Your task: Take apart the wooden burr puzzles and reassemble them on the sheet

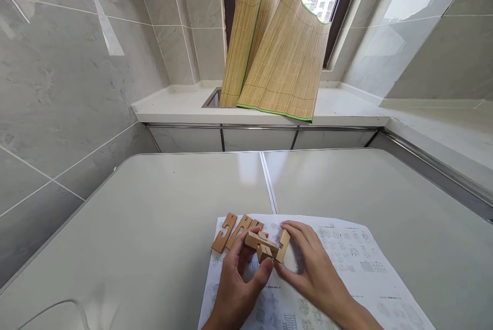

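Fingers and thumb of my left hand [243, 281] are closed around a pair of crossed, light wooden puzzle pieces [264, 244]. My right hand [310, 266] pinches another notched wooden puzzle piece [284, 246] between thumb and index finger. That piece stands tilted at the right end of the crossed pair and appears to touch it. Left of my hands lie flat notched wooden pieces, one marked 1 [224, 233] and one marked 2 [239, 231]. A third flat piece [257, 225] is partly hidden behind my left hand. Under everything is a printed instruction sheet [346, 268] with small diagrams.
The sheet rests on a pale table [162, 217] with a white seam [268, 181]. Beyond stands a white counter [173, 107] with a sink edge [211, 98]. A folded bamboo mat [285, 58] leans against the window. Tiled walls [77, 73] flank the table. A thin cable [57, 305] shows lower left.
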`<state>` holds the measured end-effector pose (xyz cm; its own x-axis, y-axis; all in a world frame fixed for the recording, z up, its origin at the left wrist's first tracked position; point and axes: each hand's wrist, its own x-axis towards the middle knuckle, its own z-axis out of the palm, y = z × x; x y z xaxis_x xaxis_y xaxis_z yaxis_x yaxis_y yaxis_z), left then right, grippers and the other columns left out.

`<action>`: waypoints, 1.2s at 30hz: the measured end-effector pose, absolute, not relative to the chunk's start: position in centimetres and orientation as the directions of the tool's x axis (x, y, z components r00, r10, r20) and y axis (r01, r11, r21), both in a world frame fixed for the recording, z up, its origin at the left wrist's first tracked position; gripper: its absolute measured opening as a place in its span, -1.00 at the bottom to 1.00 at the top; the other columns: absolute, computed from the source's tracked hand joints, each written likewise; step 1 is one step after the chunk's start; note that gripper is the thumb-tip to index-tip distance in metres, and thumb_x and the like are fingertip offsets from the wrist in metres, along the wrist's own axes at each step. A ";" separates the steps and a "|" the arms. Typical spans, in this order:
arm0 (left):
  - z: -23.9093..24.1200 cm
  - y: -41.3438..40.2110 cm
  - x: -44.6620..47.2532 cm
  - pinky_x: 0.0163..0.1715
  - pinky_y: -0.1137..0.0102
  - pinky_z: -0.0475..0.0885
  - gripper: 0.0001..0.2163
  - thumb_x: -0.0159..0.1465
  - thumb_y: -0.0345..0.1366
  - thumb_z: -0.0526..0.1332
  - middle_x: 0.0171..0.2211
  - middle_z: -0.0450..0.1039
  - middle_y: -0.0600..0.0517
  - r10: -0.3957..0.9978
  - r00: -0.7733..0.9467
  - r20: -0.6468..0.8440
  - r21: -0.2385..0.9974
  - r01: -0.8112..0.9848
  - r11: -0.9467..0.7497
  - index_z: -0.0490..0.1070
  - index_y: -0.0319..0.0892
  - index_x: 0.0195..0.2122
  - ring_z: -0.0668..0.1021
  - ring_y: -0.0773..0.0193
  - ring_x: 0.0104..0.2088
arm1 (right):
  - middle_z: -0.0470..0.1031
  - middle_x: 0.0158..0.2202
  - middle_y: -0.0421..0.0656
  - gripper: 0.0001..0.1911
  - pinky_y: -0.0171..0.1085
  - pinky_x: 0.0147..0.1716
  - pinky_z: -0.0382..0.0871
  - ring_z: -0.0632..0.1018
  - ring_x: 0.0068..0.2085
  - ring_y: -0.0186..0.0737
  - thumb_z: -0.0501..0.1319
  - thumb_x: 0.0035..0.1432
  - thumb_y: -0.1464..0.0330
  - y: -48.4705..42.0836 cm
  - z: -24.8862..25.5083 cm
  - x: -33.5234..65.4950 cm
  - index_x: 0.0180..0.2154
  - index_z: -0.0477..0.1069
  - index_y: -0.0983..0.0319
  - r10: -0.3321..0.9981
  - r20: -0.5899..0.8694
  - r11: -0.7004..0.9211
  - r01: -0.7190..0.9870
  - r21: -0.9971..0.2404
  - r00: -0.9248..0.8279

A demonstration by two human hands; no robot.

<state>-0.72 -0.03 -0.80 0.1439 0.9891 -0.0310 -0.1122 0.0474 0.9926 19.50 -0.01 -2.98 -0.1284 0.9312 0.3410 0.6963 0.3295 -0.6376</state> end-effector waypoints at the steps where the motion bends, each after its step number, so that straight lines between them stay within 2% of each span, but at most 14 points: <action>1: -0.7 -0.1 -0.7 0.29 0.09 0.43 -0.41 0.25 -0.02 0.41 0.27 0.45 -0.21 0.988 0.152 -0.032 0.994 -0.095 0.046 0.40 -0.13 0.25 0.52 -0.11 0.25 | 0.38 0.22 0.00 -0.40 0.14 0.20 0.43 0.42 0.25 0.17 0.36 0.17 0.30 0.0 -3.0 19.5 0.22 0.27 0.07 0.930 0.344 0.329 0.709 -0.623 -0.130; 9: 0.7 0.0 -0.4 0.28 0.08 0.43 -0.42 0.26 -0.05 0.39 0.22 0.49 -0.21 0.989 0.144 -0.024 1.000 -0.017 0.026 0.42 -0.13 0.26 0.53 -0.11 0.24 | 0.35 0.25 0.01 -0.42 0.18 0.20 0.42 0.37 0.29 0.23 0.37 0.17 0.23 0.1 -3.3 19.6 0.21 0.32 0.06 0.922 0.364 0.337 0.743 -0.578 -0.135; 14: 0.9 -0.1 -0.1 0.29 0.07 0.42 -0.42 0.27 -0.06 0.39 0.25 0.46 -0.19 0.993 0.121 -0.009 1.000 -0.015 0.011 0.39 -0.11 0.27 0.54 -0.08 0.23 | 0.28 0.31 0.02 -0.34 0.19 0.26 0.35 0.32 0.33 0.19 0.34 0.24 0.21 0.1 -2.5 19.8 0.31 0.22 0.04 0.920 0.357 0.366 0.679 -0.637 -0.162; 16: 1.0 -0.1 -0.1 0.30 0.07 0.41 -0.42 0.27 -0.05 0.39 0.26 0.46 -0.19 0.993 0.117 -0.003 1.000 -0.022 0.006 0.37 -0.12 0.27 0.53 -0.08 0.24 | 0.28 0.31 0.00 -0.46 0.14 0.28 0.35 0.32 0.33 0.13 0.29 0.30 0.22 0.0 -1.8 19.9 0.27 0.26 0.04 0.919 0.361 0.378 0.618 -0.689 -0.160; 19: 1.0 -0.2 -0.1 0.32 0.07 0.39 -0.42 0.28 -0.06 0.38 0.27 0.43 -0.20 0.992 0.124 0.007 1.000 -0.011 -0.005 0.35 -0.12 0.27 0.50 -0.07 0.27 | 0.32 0.26 -0.04 -0.75 0.09 0.27 0.36 0.35 0.31 0.07 0.22 0.38 0.22 -0.1 -0.8 20.0 0.07 0.42 0.04 0.906 0.382 0.416 0.544 -0.729 -0.181; 21: 0.8 -0.3 -0.2 0.34 0.05 0.36 -0.43 0.29 -0.07 0.38 0.30 0.41 -0.19 0.988 0.150 0.023 1.000 0.011 -0.025 0.34 -0.12 0.28 0.47 -0.07 0.30 | 0.34 0.23 -0.04 -0.83 0.09 0.25 0.36 0.35 0.30 0.08 0.22 0.39 0.24 -0.1 -0.5 20.0 -0.02 0.46 0.05 0.893 0.400 0.446 0.518 -0.730 -0.206; 27: -0.2 -0.7 -0.3 0.38 0.00 0.30 -0.41 0.27 -0.13 0.40 0.33 0.37 -0.20 0.969 0.224 0.106 0.983 0.127 -0.137 0.32 -0.09 0.30 0.44 -0.08 0.32 | 0.41 0.16 -0.02 -0.87 0.08 0.18 0.42 0.43 0.23 0.09 0.19 0.40 0.27 0.0 -0.8 20.0 -0.13 0.51 0.07 0.869 0.434 0.493 0.485 -0.723 -0.236; 36: 0.5 -0.7 -0.4 0.36 0.05 0.33 -0.41 0.28 -0.17 0.40 0.31 0.39 -0.16 0.950 0.282 0.136 0.973 0.142 -0.182 0.28 -0.05 0.30 0.47 -0.02 0.30 | 0.45 0.09 -0.02 -0.85 -0.01 0.12 0.47 0.48 0.16 0.04 0.22 0.36 0.27 0.1 -0.4 20.1 -0.05 0.49 0.06 0.867 0.428 0.498 0.453 -0.740 -0.254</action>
<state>-0.43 -0.70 0.45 0.2819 0.9497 0.1365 0.1418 -0.1819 0.9730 20.11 0.09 -0.44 -0.2545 0.8673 0.4279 0.4530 0.4978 -0.7396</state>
